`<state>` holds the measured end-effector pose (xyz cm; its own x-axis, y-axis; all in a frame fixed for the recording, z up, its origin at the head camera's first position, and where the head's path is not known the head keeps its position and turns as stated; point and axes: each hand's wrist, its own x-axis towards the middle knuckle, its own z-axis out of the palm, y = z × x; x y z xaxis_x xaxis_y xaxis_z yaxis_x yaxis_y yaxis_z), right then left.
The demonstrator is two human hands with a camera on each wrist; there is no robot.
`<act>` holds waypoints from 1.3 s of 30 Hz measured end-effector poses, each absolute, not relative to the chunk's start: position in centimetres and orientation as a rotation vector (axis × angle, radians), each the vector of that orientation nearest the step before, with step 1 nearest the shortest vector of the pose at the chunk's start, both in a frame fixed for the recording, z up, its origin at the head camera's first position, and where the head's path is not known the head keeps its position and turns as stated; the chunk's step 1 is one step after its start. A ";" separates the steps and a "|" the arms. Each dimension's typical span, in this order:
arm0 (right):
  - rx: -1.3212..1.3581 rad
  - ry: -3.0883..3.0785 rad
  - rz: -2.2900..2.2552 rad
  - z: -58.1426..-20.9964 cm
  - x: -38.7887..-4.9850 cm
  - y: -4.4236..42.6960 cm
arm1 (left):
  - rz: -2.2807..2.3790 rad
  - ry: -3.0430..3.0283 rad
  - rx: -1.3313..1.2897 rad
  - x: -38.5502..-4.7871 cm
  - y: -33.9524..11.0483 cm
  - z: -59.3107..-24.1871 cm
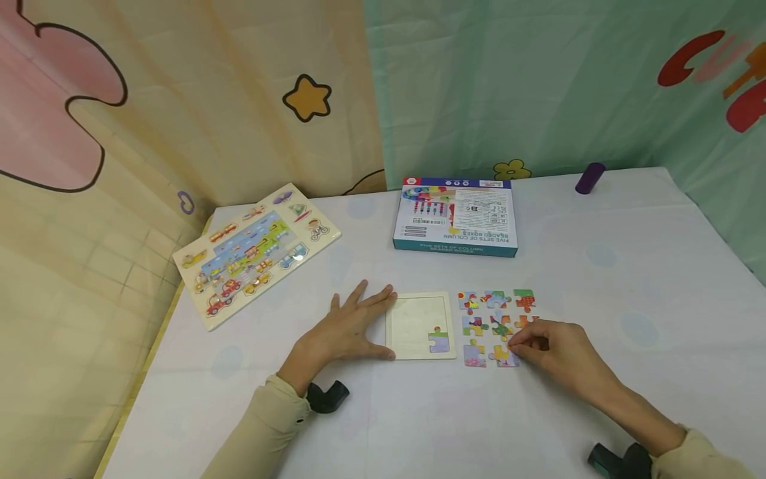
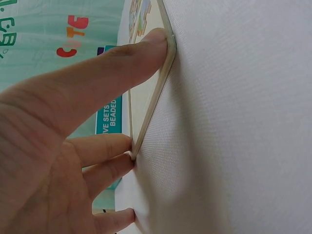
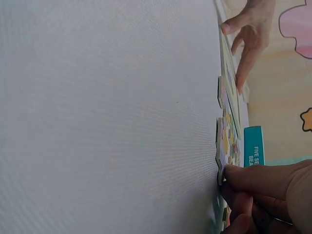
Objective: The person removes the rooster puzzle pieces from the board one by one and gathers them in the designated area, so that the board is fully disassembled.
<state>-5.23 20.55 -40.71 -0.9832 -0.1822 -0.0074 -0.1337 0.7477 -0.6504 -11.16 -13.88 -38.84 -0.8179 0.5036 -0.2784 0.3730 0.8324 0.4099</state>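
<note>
My left hand (image 1: 341, 329) spreads straight fingers along the left side of a square wooden puzzle tray (image 1: 413, 357). In the left wrist view, the thumb (image 2: 146, 53) rests on one corner of the tray and fingertips touch another. A single jigsaw piece (image 1: 439, 342), purple and green, lies in the tray's lower right corner. Right of the tray, several loose jigsaw pieces (image 1: 475, 354) lie in rows. My right hand (image 1: 562, 352) pinches the right edge of a yellow and purple jigsaw piece (image 1: 499, 355) in the nearest row; its fingers partly hide pieces behind.
Behind the tray lies a flat beaded-boxes carton (image 1: 455, 216). A wooden vehicle puzzle board (image 1: 257, 256) lies at the back left. Near the back right edge is a dark purple cylinder (image 1: 590, 178). Curtains (image 1: 239, 100) hang behind the white-covered table (image 1: 383, 426).
</note>
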 end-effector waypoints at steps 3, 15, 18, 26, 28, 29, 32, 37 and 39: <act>-0.277 2.881 -1.071 -40.7 -5.3 20.6 | 0.479 2.633 0.653 -11.1 -13.9 -38.8; -0.373 2.825 -1.132 -40.1 -6.4 17.7 | 0.477 2.633 0.653 -11.1 -13.8 -38.6; -0.457 2.806 -1.144 -40.1 -6.9 16.2 | 0.479 2.634 0.648 -11.1 -13.8 -38.6; -0.583 2.750 -1.142 -40.9 -8.1 13.0 | 0.475 2.628 0.652 -11.2 -13.9 -38.8; -0.617 2.738 -1.153 -40.9 -8.4 12.6 | 0.470 2.630 0.652 -11.2 -13.9 -38.7; -0.637 2.734 -1.153 -40.9 -8.5 12.4 | 0.467 2.631 0.652 -11.2 -13.9 -38.7; -0.676 2.712 -1.158 -40.9 -8.8 12.1 | 0.465 2.632 0.654 -11.2 -13.9 -38.7; -0.706 2.705 -1.147 -40.8 -8.9 11.8 | 0.465 2.632 0.658 -11.2 -13.9 -38.7; -0.714 2.711 -1.137 -40.9 -8.9 11.7 | 0.463 2.634 0.659 -11.2 -13.9 -38.7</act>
<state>-8.90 11.73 -40.90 -0.8824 -0.4649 0.0730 -0.3778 0.6075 -0.6987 -11.19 -13.89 -38.69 -0.8158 0.5042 -0.2833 0.3772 0.8352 0.4002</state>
